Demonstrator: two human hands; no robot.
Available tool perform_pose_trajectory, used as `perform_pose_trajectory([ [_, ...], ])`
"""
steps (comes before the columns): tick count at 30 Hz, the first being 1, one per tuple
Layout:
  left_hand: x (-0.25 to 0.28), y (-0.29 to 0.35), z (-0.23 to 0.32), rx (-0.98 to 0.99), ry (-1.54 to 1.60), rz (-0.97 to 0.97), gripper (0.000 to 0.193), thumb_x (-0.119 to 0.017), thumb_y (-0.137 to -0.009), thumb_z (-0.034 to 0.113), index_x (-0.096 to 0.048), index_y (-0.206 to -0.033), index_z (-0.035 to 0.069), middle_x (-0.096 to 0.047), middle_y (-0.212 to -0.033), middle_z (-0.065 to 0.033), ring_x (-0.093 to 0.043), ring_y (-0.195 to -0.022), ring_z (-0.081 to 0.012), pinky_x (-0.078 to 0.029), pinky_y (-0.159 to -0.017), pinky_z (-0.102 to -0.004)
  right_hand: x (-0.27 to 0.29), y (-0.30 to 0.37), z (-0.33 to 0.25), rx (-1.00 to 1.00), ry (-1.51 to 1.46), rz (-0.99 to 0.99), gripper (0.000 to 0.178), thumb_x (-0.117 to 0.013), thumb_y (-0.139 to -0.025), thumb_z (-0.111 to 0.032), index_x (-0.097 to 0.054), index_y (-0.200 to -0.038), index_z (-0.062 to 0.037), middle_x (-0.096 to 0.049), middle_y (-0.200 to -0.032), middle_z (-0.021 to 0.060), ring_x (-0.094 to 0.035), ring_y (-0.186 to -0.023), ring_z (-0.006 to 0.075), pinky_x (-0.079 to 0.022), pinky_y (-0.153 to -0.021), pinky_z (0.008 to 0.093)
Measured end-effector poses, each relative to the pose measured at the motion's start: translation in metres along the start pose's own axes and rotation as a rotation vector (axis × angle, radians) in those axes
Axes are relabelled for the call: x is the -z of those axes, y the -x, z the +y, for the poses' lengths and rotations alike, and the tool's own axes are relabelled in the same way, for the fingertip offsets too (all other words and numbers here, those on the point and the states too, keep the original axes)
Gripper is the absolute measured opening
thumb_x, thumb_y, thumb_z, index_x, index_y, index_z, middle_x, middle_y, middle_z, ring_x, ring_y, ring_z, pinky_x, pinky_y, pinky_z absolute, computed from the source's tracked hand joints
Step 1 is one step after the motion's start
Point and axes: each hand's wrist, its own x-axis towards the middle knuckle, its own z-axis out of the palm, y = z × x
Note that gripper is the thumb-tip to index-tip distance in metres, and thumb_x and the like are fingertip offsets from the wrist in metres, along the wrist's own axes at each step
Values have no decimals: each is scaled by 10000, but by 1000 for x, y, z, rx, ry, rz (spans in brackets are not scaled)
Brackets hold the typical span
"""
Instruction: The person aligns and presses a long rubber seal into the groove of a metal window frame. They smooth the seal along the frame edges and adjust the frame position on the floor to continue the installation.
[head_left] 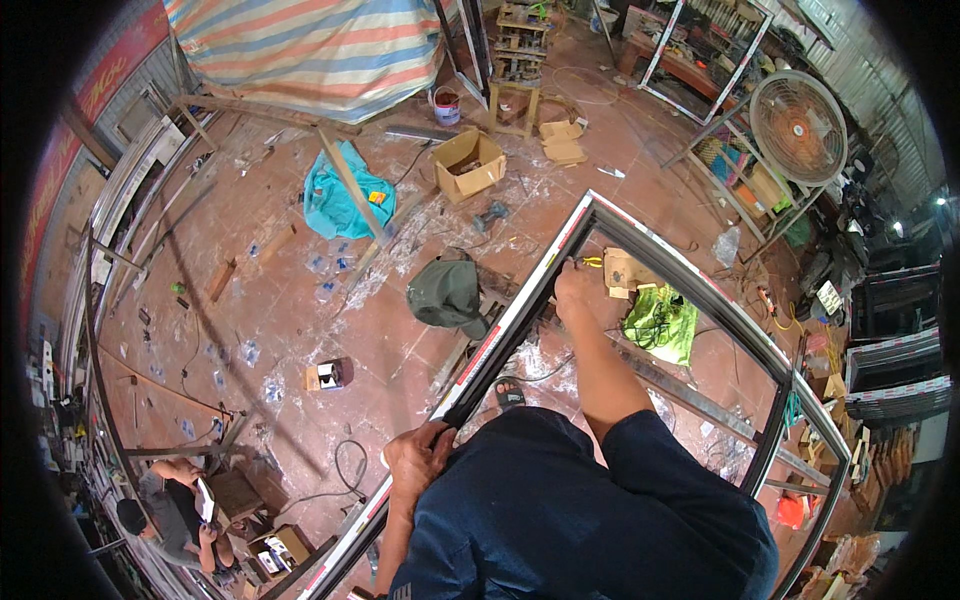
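Note:
A large dark metal frame with white and red protective tape [478,362] slants across in front of me, from lower left to upper middle and down the right. My left hand [416,460] is closed over its left bar, close to my body. My right arm reaches forward through the opening. My right hand [571,284] is a fist against the inner side of the same bar, near the far corner. Yellow handles, apparently of pliers [593,262], stick out to the right of this fist; the tool's other end is hidden.
Beneath the frame lie an opened cardboard box [622,270] and a bright green bag [662,325]. Left of it is a dark green cloth-like bundle [445,293]. Farther off stand a carton [468,166] and a large fan [798,128]. Another person [180,520] sits at lower left.

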Motion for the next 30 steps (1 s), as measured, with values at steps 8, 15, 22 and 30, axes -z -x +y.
perform_pose_trajectory([
  [8,-5,-2,0,-6,-2,7,188,-859,-940,292,-851,-1011,118,-789,-799,-152,-781,-710,-346,-602,-671,-439,-65,-119,67,-64,-619,-4,475,-535,-1175,-425,-700,-1403,-43,-776,-1208,130,-736,-1037,269,-596,-860,424],
  [15,-1,1,1,65,21,14,193,-860,-938,307,-851,-1013,129,-786,-805,-148,-783,-729,-347,-606,-684,-440,-81,-120,48,-117,-779,12,527,-511,-1167,-410,-715,-1400,17,-783,-1263,236,-756,-1060,363,-588,-930,466],
  [22,-4,1,-2,109,13,0,187,-859,-933,304,-856,-1005,132,-792,-818,-150,-775,-711,-339,-601,-682,-445,-54,-148,31,0,-665,-30,584,-445,-1177,-432,-682,-1419,43,-758,-1328,226,-760,-1136,353,-584,-982,450],
  [30,-3,-9,2,86,26,-59,178,-861,-927,284,-853,-1001,122,-802,-835,-135,-777,-720,-332,-598,-700,-431,-83,-240,86,169,-621,140,516,-534,-1127,-391,-762,-1331,24,-759,-1338,270,-721,-1200,428,-526,-1063,489],
])
